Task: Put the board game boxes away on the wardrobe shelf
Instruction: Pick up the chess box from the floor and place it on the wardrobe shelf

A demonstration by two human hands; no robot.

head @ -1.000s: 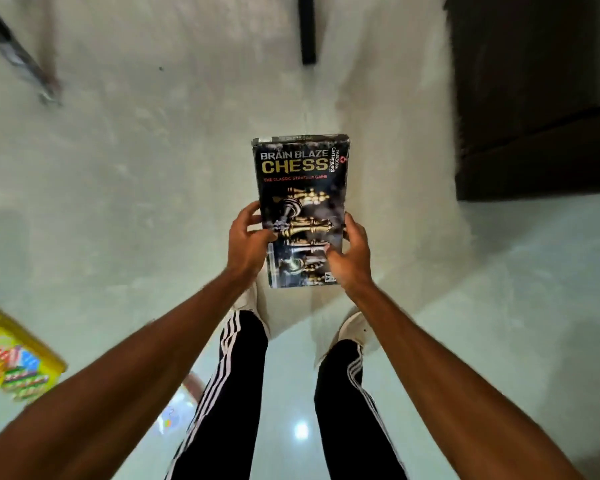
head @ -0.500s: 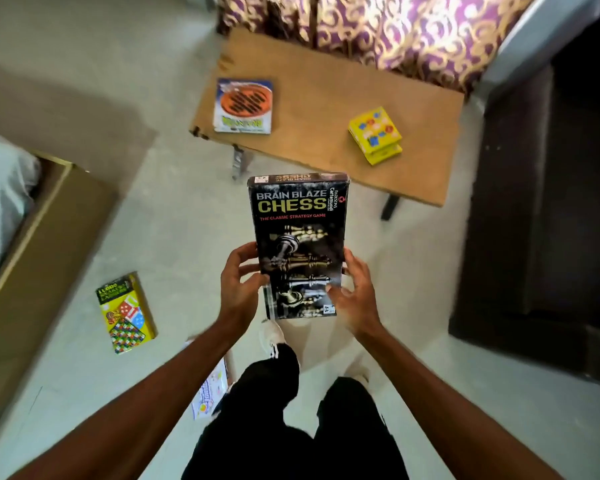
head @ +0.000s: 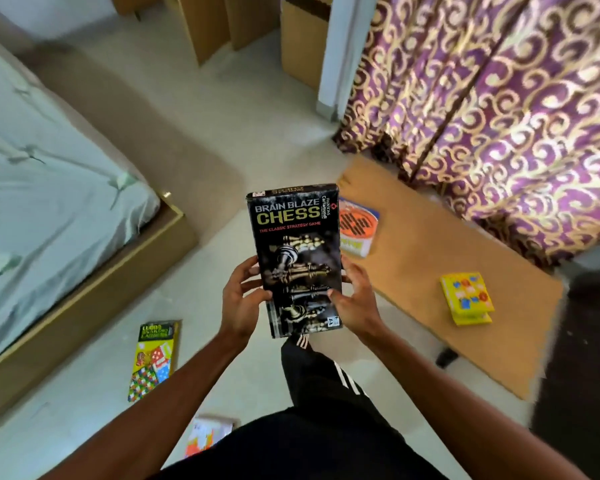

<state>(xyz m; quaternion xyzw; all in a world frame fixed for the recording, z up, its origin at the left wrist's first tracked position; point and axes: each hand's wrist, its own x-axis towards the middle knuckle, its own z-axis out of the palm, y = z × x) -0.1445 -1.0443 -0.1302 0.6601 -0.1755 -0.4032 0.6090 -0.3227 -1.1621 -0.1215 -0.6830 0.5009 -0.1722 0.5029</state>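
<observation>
Bedroom view swings up from floor: bed (head: 42, 188) left, counter (head: 430, 258) right. Both hands' fingers stay clamped on chess box (head: 297, 258); wardrobe unseen, carry under way.

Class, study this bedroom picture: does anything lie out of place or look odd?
Yes. Two game boxes lie on the floor: a ludo box beside the bed, and another near the person's legs. Otherwise, both hands hold the chess box.

Both arms out front, left hand (head: 240, 299) & right hand (head: 355, 299) clasped facing inward.
</observation>
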